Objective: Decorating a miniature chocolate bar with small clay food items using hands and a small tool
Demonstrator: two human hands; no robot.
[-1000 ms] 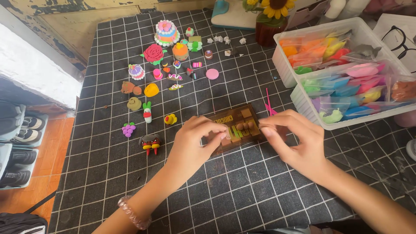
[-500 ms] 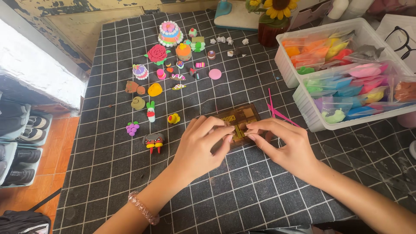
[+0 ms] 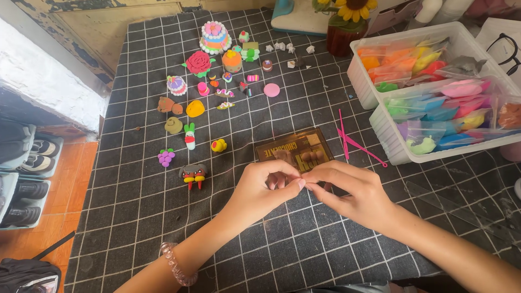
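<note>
left hand (image 3: 260, 190) and right hand (image 3: 353, 190) meet fingertip to fingertip, grip pinched, anything held too small to tell | brown chocolate-bar mould (image 3: 296, 150) on counter (image 3: 135, 217) just beyond | clay figures (image 3: 217, 59) farther | clay bins (image 3: 434, 92) far right

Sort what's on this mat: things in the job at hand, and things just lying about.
In hand: left hand and right hand, fingertips pinched together; brown mould just beyond them.

Lying about: pink tools, clay figures, bins of clay bags, sunflower pot, glasses.
</note>
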